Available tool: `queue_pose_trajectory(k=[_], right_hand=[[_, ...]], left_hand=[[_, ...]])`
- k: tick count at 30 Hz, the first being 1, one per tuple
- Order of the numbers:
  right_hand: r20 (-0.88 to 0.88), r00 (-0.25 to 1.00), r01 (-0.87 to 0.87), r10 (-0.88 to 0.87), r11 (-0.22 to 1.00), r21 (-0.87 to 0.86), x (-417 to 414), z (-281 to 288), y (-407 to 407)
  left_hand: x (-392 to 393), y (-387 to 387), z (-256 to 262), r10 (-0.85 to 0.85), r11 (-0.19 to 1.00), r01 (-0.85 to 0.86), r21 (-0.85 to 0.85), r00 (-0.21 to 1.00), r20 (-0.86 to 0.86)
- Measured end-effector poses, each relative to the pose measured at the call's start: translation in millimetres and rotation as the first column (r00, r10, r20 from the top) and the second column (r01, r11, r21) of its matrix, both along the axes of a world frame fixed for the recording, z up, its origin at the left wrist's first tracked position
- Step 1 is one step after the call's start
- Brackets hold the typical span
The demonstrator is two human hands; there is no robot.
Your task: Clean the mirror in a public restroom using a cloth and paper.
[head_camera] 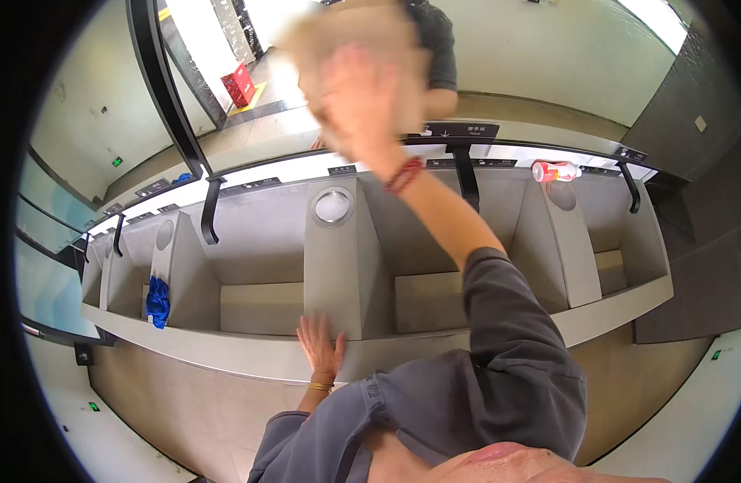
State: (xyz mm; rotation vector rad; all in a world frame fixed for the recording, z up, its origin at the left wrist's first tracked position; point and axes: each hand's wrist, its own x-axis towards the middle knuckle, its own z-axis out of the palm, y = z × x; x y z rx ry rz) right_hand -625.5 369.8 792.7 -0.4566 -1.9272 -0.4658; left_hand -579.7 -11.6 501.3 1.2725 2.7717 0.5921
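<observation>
High in the view my right hand (pixel 363 99) is blurred, its fingers spread flat over a beige cloth (pixel 370 27). The cloth lies between this hand and the large wall mirror (pixel 527 66); whether it touches the glass all over cannot be seen. A red band circles the right wrist. My left hand (pixel 317 347) leans palm down, fingers apart, on the front of the grey sink counter (pixel 407 356), at the foot of a divider (pixel 332 271) between two basins. That divider carries a round metal lid (pixel 333 207).
Black faucets (pixel 211 211) jut from below the mirror. A blue cloth (pixel 158 302) hangs over a divider at the left. A red and white bottle (pixel 555 171) lies on its side at the back right. Signs with writing line the mirror's lower edge.
</observation>
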Motion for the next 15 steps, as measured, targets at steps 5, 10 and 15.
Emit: queue_pose_trajectory(k=[5, 10, 15], right_hand=[[0.150, 0.964, -0.189, 0.218, 0.964, -0.186, -10.1, 0.2, -2.9], [-0.482, 0.807, 0.332, -0.340, 0.937, -0.104, 105.4, -26.8, 88.7], [-0.253, 0.935, 0.244, -0.247, 0.969, -0.043, -8.1, -43.0, 5.7]], left_hand=[[-0.6, -15.8, -8.5, 0.033, 0.999, -0.033, 0.040, 0.999, 0.002], [-6.4, -42.3, -8.5, 0.035, 0.996, -0.040, 0.083, 0.997, 0.067], [-6.0, -57.8, -18.8, -0.089, 0.989, 0.081, 0.122, 0.994, 0.065]])
